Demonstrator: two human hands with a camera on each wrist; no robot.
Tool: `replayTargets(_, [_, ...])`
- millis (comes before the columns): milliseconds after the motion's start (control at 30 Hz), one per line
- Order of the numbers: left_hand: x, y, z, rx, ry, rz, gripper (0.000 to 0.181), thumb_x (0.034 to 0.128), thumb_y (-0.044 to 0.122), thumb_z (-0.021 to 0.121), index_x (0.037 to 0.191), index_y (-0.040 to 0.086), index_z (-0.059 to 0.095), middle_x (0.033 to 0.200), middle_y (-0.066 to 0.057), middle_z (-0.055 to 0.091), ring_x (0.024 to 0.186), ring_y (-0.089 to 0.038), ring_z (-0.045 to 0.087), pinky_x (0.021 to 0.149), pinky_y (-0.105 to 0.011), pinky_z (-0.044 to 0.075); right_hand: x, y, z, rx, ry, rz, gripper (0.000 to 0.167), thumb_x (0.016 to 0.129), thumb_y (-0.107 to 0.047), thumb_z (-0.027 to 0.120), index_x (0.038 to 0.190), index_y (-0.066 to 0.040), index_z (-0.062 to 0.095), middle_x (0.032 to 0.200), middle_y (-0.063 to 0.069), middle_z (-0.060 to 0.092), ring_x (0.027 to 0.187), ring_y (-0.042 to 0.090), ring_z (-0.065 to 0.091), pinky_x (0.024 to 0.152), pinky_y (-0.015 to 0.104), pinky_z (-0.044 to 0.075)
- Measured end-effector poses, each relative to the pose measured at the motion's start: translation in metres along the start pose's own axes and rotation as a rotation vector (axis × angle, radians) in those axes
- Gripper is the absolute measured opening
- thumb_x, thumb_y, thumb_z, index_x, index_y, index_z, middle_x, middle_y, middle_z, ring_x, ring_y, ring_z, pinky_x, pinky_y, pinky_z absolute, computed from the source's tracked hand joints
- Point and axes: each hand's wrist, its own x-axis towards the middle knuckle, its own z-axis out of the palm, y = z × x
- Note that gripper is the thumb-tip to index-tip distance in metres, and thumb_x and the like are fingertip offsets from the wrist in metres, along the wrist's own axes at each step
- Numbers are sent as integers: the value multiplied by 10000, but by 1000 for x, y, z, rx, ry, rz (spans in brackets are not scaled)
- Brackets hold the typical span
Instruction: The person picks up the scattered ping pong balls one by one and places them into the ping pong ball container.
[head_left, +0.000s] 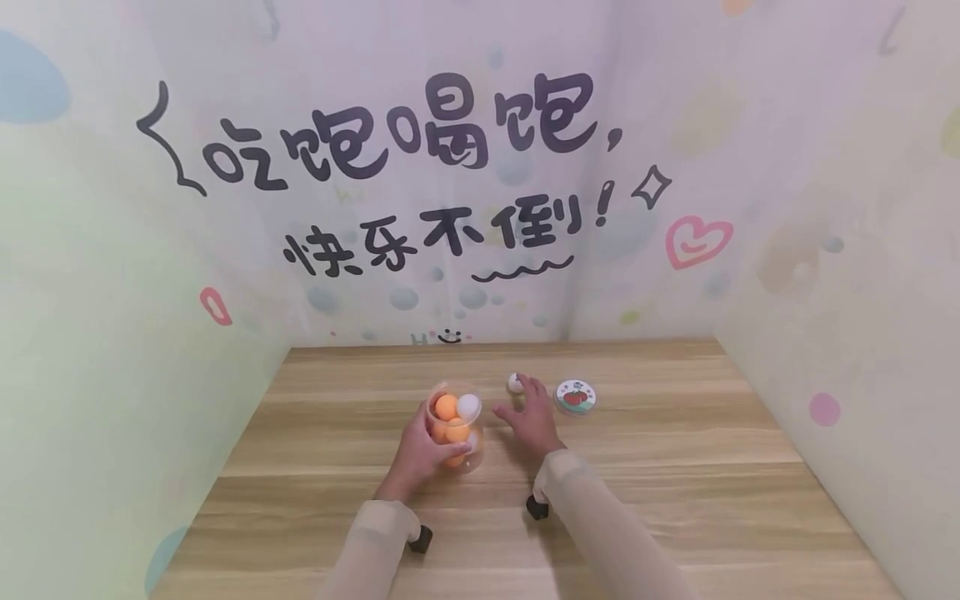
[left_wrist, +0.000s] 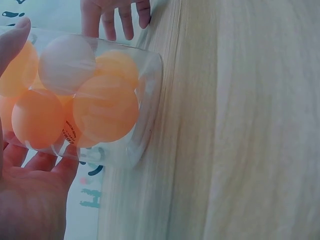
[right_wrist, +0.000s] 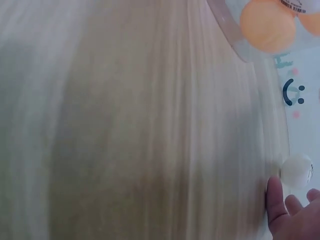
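Note:
My left hand (head_left: 417, 452) grips a clear plastic jar (left_wrist: 154, 95) on the table, thumb on the near side and fingers round the other. Inside are several orange ping-pong balls (head_left: 446, 407) and white ones (head_left: 468, 407), stacked up to near the open rim. My right hand (head_left: 535, 422), fingers spread, is right of the jar, beside a loose white ping-pong ball (head_left: 513, 382). In the right wrist view the thumb is close to that ball (right_wrist: 296, 170); whether it touches I cannot tell. Nothing is held in the right hand.
A round lid (head_left: 576, 397) with a red picture and a green band lies just right of my right hand. The wood-grain table (head_left: 660, 483) meets a back wall (head_left: 510, 308) printed with dark lettering. Pale side walls (head_left: 112, 400) stand left and right.

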Motion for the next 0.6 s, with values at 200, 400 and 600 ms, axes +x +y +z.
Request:
replayTargets(200, [0,-1,0,-8,2,7,1003,670,294,905,1489,181,336,1383,-54,489,1217,-241,500,1058,-456,391,6,-1,3,-94,-67,23,848,825,-396,759,1512,-140,333,1564,238,172,1378,512,209,1043,674,273])
replayTargets(400, [-1,-3,0,-15,-1,9,1007,664,301,909,1486,180,340,1375,-53,494,1213,-238,505,1052,-457,400,9,-2,4,-140,-129,71,858,816,-429,757,1516,-168,335,1585,194,143,1398,483,184,1049,665,273])
replayTargets(600, [0,-1,0,-5,4,0,1013,668,300,906,1494,191,330,1384,-55,487,1221,-247,502,1046,-462,403,9,-2,6,-146,-115,58,828,801,-357,789,1489,-148,378,1564,205,198,1389,464,222,1049,639,305])
